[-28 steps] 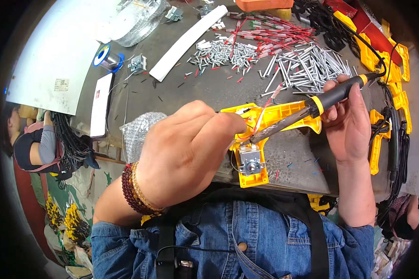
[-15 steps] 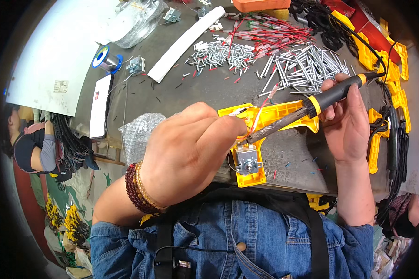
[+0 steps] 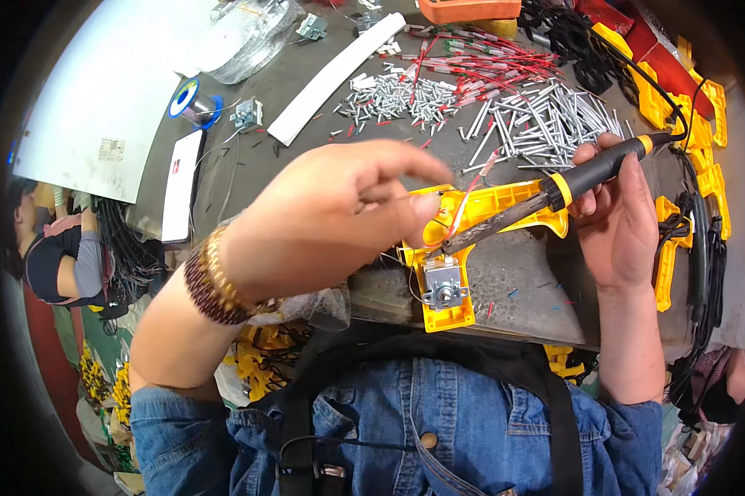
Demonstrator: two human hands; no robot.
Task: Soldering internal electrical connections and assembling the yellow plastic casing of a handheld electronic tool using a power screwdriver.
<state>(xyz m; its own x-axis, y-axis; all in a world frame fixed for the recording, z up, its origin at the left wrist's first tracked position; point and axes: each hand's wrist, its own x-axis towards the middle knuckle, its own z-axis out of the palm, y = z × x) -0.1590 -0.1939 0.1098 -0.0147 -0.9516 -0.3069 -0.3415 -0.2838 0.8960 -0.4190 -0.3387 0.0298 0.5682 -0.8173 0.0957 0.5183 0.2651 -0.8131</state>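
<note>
My right hand [image 3: 616, 227] is closed around the black handle of a soldering iron [image 3: 597, 174] with yellow rings. The iron's dark metal shaft slants down to the left, its tip over a yellow plastic housing shell [image 3: 517, 205]. In the shell's lower part sits a square metal component [image 3: 444, 285] with a short central shaft. A thin red wire [image 3: 472, 192] rises from the shell beside the iron's tip. My left hand [image 3: 339, 219] hovers at the shell's left end, index finger and thumb apart; its other fingers are partly hidden. Nothing shows between thumb and index finger.
Behind the shell lie piles of short screws [image 3: 401, 97], long screws [image 3: 546, 124] and red wires [image 3: 513, 62]. Farther left are a white strip [image 3: 335, 78], a solder spool [image 3: 195, 106] and a flat white object [image 3: 180, 188]. Yellow housings [image 3: 711, 190] line the right side. Another person [image 3: 58, 256] is at far left.
My left hand has lifted away from the wire by the iron's tip, its thumb and index finger spreading, and its wrist has shifted left. The right hand and iron have barely moved.
</note>
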